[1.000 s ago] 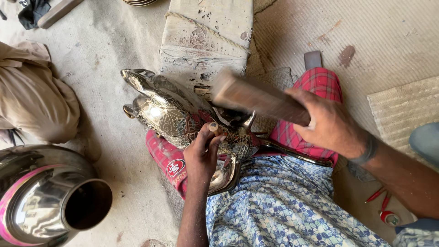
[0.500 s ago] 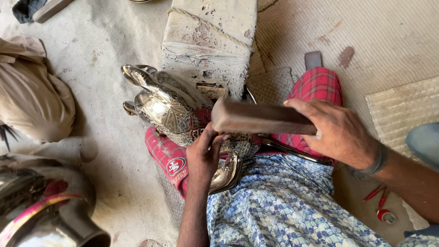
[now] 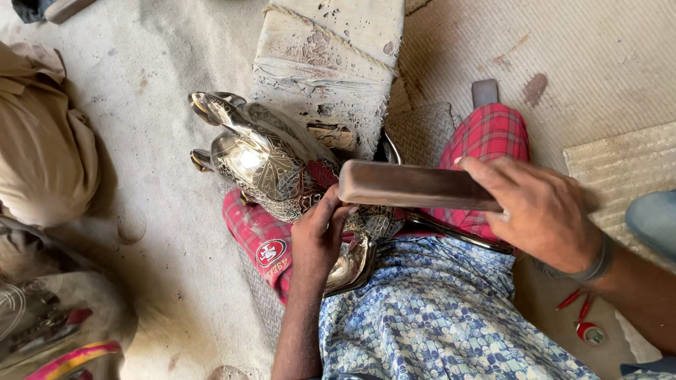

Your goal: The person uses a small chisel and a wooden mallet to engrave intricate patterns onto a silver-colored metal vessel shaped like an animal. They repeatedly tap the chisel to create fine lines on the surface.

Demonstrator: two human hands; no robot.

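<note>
We see the right hand (image 3: 542, 211) gripping a flat wooden block (image 3: 415, 186), now lowered and level just above the engraved metal figure (image 3: 282, 165); a second ago it was raised and tilted. The left hand (image 3: 320, 236) stays closed on the figure's near end, on the red checked cloth (image 3: 260, 236) at centre. The steel pot at near left has slid mostly out of view.

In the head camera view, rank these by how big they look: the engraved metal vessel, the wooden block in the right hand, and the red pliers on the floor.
1. Engraved metal vessel, partly hidden behind the left hand.
2. Wooden block, gripped by the right hand; it is closer to the camera, so its margin is unsure.
3. Red pliers, clearly smallest.
</note>
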